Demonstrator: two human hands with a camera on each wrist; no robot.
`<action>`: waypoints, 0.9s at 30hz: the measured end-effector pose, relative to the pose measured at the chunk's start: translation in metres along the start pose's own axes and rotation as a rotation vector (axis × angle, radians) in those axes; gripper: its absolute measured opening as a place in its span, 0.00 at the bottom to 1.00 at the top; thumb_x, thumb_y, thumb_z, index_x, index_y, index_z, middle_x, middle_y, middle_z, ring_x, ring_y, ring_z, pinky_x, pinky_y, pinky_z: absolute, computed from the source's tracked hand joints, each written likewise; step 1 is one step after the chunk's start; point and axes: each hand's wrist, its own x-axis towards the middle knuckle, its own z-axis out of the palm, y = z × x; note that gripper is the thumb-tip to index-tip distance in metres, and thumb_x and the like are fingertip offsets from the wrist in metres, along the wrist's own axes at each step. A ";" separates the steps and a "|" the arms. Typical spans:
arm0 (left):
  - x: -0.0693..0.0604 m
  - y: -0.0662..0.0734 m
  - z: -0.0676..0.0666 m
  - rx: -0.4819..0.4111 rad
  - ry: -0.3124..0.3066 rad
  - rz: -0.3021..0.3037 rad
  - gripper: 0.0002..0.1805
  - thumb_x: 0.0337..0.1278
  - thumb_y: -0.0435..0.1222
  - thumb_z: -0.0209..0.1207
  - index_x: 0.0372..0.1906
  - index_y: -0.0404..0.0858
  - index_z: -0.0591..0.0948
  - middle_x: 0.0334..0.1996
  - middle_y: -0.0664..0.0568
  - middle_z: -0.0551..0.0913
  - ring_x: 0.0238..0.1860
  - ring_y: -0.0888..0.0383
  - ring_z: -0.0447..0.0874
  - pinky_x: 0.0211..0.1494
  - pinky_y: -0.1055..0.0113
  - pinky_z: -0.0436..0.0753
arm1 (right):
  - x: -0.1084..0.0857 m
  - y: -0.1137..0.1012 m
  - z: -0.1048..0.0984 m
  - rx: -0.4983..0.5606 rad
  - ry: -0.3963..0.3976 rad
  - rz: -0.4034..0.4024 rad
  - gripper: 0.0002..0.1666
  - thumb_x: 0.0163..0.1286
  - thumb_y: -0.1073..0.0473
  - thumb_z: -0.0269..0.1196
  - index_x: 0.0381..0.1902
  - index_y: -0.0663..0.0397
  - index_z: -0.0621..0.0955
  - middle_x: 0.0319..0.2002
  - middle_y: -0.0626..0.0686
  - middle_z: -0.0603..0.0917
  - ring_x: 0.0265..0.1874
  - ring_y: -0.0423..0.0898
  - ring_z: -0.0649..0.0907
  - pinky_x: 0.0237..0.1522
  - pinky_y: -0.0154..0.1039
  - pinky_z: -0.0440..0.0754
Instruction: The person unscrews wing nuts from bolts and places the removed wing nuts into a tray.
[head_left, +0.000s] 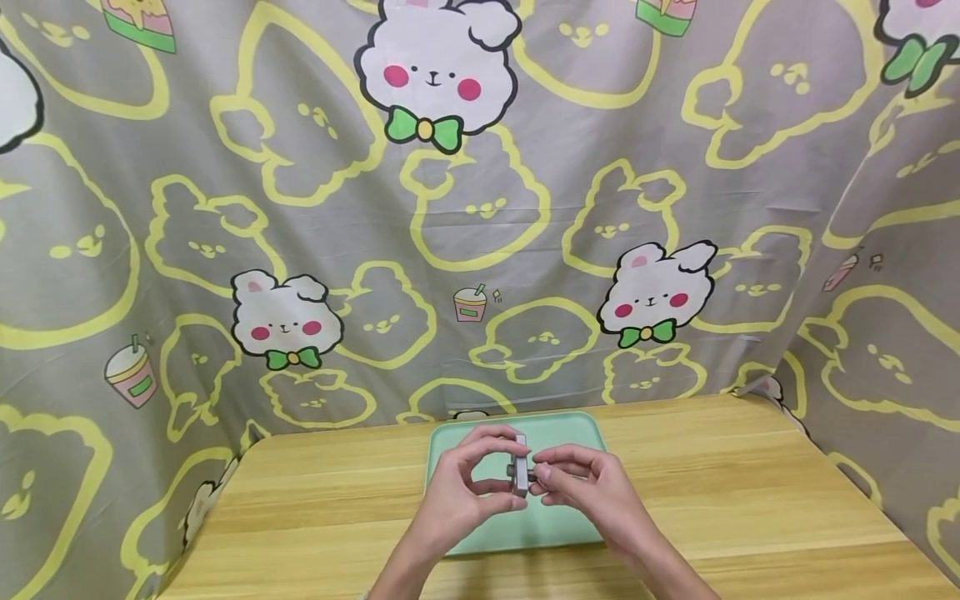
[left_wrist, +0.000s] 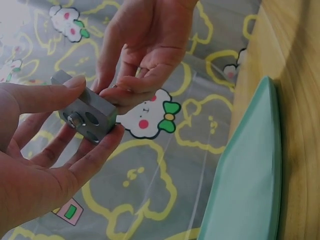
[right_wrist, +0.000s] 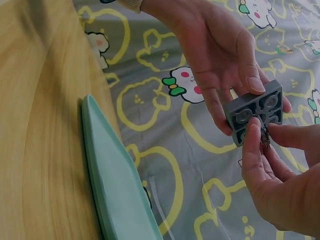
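My left hand [head_left: 463,485] holds a small grey square block [head_left: 521,465] on edge above the tray, thumb on one edge and fingers on the opposite one. The face seen in the left wrist view has round holes and a metal bolt-like end [left_wrist: 76,120] sticking out. Recessed rings and ribs cover the other face of the block [right_wrist: 245,116] in the right wrist view. There my right hand [right_wrist: 285,185] pinches a small dark metal bolt [right_wrist: 266,140] between thumb and fingers, close against that face. Fingertips hide part of the bolt.
A mint green tray [head_left: 487,542] lies on the wooden table [head_left: 322,508] under both hands. Patterned grey curtains [head_left: 465,225] with cartoon rabbits hang behind the table and on both sides.
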 end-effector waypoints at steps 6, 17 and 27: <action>0.000 0.000 -0.001 0.004 0.005 0.002 0.26 0.44 0.19 0.74 0.53 0.31 0.84 0.62 0.41 0.74 0.60 0.50 0.77 0.51 0.50 0.90 | -0.001 0.000 0.002 -0.117 0.023 -0.105 0.18 0.69 0.60 0.71 0.49 0.69 0.83 0.43 0.61 0.88 0.39 0.52 0.90 0.44 0.46 0.92; 0.000 0.000 -0.003 -0.003 0.009 0.016 0.26 0.44 0.18 0.73 0.54 0.31 0.84 0.61 0.40 0.74 0.59 0.50 0.78 0.51 0.50 0.90 | -0.003 0.007 0.007 -0.344 0.053 -0.505 0.06 0.67 0.65 0.72 0.40 0.53 0.86 0.41 0.53 0.88 0.39 0.48 0.89 0.43 0.40 0.91; 0.000 0.001 -0.007 -0.021 0.002 0.025 0.27 0.47 0.22 0.75 0.55 0.27 0.82 0.62 0.37 0.74 0.61 0.49 0.77 0.52 0.49 0.90 | 0.006 0.014 0.002 -0.649 0.047 -1.085 0.19 0.55 0.77 0.74 0.38 0.51 0.84 0.42 0.52 0.88 0.41 0.48 0.88 0.49 0.29 0.86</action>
